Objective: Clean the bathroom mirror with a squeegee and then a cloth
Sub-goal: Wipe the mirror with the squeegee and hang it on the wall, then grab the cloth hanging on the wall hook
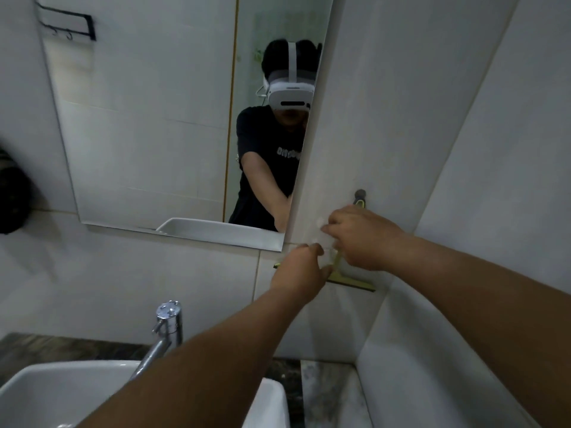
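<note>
The mirror point(154, 134) hangs on the tiled wall above the basin. To its right a squeegee point(352, 282) with a yellow-green blade and a grey handle tip point(360, 196) rests against the wall. My right hand point(361, 236) covers the handle, fingers curled around it. My left hand point(301, 271) is just below and to the left, at the left end of the blade. Its fingertips are pinched on a bit of white cloth point(323, 247) that shows between the two hands. Most of the cloth and the handle are hidden.
A white basin point(46, 393) with a chrome tap point(168, 322) sits below on a dark stone counter point(287, 375). A tiled side wall point(479, 211) closes in on the right. A black hook rack point(66, 24) is at the upper left, and a dark object point(12, 196) at the left edge.
</note>
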